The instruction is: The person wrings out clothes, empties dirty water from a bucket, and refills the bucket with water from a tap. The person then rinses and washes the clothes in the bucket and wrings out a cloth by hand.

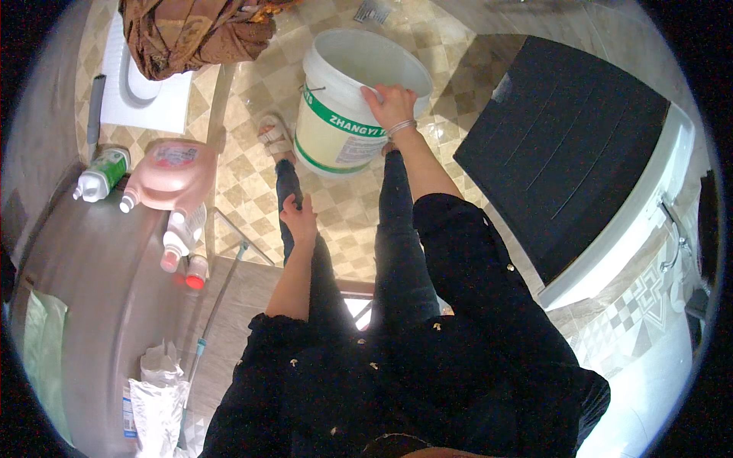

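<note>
A large white bucket (336, 130) with green bands stands on the tiled floor in front of my feet, slightly tilted in view. Over its near right rim my right hand (393, 105) is closed, with the fingers hooked on the edge. The inside looks pale, and I cannot make out whether anything lies at the bottom. My left hand (299, 220) hangs in front of my left leg, below the bucket in view. Its fingers are loosely bent and apart, and nothing shows in them.
A brown cloth heap (198, 38) lies at the far left, by a white squat toilet (149, 111). A pink jug (172, 175) and several bottles sit on the left ledge. A thin pole (221, 298) leans nearby. At right, a black panel (565, 145) covers a white basin (679, 145).
</note>
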`<move>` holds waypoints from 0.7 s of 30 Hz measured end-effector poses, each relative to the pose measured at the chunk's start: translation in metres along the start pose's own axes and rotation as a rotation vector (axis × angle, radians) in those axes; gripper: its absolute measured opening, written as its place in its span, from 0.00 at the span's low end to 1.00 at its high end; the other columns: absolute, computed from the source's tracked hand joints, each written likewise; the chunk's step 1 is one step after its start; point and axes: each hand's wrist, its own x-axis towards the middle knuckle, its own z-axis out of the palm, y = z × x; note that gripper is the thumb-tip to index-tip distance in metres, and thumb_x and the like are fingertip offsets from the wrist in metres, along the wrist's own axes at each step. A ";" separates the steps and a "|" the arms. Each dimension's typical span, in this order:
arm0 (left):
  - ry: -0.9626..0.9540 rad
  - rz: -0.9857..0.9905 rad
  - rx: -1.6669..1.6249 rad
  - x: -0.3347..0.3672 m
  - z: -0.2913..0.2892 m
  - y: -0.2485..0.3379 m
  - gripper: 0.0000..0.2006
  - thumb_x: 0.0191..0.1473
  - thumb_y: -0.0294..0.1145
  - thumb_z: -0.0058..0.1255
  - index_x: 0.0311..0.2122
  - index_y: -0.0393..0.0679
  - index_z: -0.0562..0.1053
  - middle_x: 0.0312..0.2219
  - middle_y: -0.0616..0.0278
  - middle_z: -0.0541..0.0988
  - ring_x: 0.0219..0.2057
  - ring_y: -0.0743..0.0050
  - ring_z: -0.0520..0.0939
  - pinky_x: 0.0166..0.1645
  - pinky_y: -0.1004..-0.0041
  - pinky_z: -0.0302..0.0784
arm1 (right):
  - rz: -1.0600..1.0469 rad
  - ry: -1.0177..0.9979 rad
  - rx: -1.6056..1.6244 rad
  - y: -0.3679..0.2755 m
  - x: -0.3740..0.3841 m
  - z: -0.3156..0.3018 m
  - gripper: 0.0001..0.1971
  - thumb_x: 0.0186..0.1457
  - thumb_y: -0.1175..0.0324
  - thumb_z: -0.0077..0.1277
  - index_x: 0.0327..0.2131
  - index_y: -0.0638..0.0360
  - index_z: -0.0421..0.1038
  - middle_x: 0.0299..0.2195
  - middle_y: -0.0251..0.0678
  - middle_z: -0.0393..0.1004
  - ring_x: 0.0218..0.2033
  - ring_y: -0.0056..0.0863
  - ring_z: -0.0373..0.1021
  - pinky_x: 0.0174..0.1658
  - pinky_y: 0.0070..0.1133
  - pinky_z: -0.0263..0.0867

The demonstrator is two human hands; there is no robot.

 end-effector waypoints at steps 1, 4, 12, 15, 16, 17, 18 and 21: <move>0.002 0.000 -0.014 0.000 -0.002 0.000 0.26 0.46 0.41 0.50 0.48 0.39 0.58 0.41 0.49 0.54 0.33 0.63 0.69 0.31 0.73 0.73 | -0.002 -0.028 -0.003 -0.001 0.001 0.000 0.20 0.46 0.48 0.45 0.26 0.55 0.75 0.21 0.45 0.71 0.29 0.39 0.68 0.40 0.33 0.53; 0.008 -0.004 0.018 0.003 -0.004 -0.004 0.27 0.46 0.41 0.50 0.48 0.40 0.58 0.41 0.48 0.55 0.33 0.63 0.69 0.30 0.73 0.73 | 0.003 -0.056 -0.025 -0.001 0.004 0.001 0.21 0.46 0.47 0.44 0.26 0.55 0.75 0.20 0.44 0.71 0.28 0.39 0.68 0.39 0.33 0.54; 0.055 0.032 0.086 0.015 -0.012 -0.023 0.26 0.45 0.42 0.49 0.47 0.38 0.59 0.39 0.47 0.57 0.33 0.62 0.69 0.30 0.73 0.73 | 0.096 -0.237 -0.046 -0.001 0.015 -0.001 0.25 0.48 0.43 0.36 0.33 0.51 0.74 0.28 0.44 0.73 0.35 0.42 0.68 0.46 0.40 0.50; 0.039 0.030 0.082 0.014 -0.013 -0.021 0.27 0.45 0.42 0.50 0.47 0.38 0.59 0.39 0.47 0.57 0.33 0.63 0.70 0.30 0.73 0.73 | 0.128 -0.258 -0.035 0.005 0.016 0.002 0.25 0.47 0.42 0.38 0.34 0.51 0.74 0.30 0.46 0.73 0.36 0.41 0.67 0.47 0.40 0.50; 0.022 0.013 0.062 0.011 -0.011 -0.018 0.27 0.45 0.42 0.50 0.47 0.38 0.59 0.39 0.48 0.57 0.33 0.63 0.70 0.29 0.73 0.73 | 0.076 -0.129 -0.049 0.009 0.014 0.004 0.23 0.46 0.43 0.40 0.30 0.52 0.74 0.25 0.45 0.72 0.32 0.41 0.68 0.41 0.37 0.53; 0.021 0.012 0.061 0.009 -0.010 -0.014 0.27 0.45 0.42 0.50 0.47 0.38 0.59 0.39 0.48 0.57 0.33 0.63 0.70 0.29 0.73 0.73 | 0.022 0.000 -0.059 0.010 0.014 0.005 0.22 0.45 0.44 0.43 0.26 0.54 0.75 0.19 0.45 0.71 0.27 0.40 0.68 0.35 0.34 0.57; 0.021 0.001 0.019 0.006 -0.010 -0.011 0.27 0.44 0.41 0.51 0.47 0.38 0.59 0.39 0.48 0.58 0.33 0.64 0.71 0.29 0.73 0.73 | 0.023 0.000 -0.062 0.013 0.014 0.006 0.22 0.45 0.44 0.43 0.26 0.54 0.75 0.19 0.45 0.71 0.27 0.40 0.68 0.35 0.34 0.57; 0.026 -0.002 -0.016 0.010 -0.014 -0.017 0.27 0.44 0.41 0.51 0.47 0.38 0.59 0.39 0.48 0.58 0.33 0.64 0.71 0.28 0.73 0.74 | 0.016 0.025 -0.015 0.010 0.014 0.008 0.22 0.45 0.44 0.43 0.25 0.54 0.75 0.20 0.45 0.71 0.27 0.41 0.68 0.36 0.34 0.57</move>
